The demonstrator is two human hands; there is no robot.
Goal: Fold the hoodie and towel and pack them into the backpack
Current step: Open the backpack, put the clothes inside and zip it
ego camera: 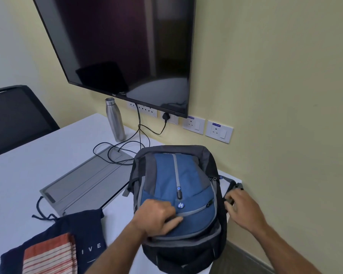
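A blue and grey backpack (188, 175) lies on the white table (28, 171), its front panel facing up. My left hand (156, 217) grips the lower front of the backpack with curled fingers. My right hand (244, 208) pinches the black strap at the backpack's right side, near the table's edge. At the lower left lies the folded dark navy hoodie (87, 230) with white letters. On top of the hoodie sits the folded orange and white striped towel (50, 256).
A steel bottle (115, 119) stands at the back near the wall. A grey flat panel (85, 182) with black cables lies mid-table. A dark monitor (127, 46) hangs above wall sockets (218, 131). A black chair (16, 117) stands at the left.
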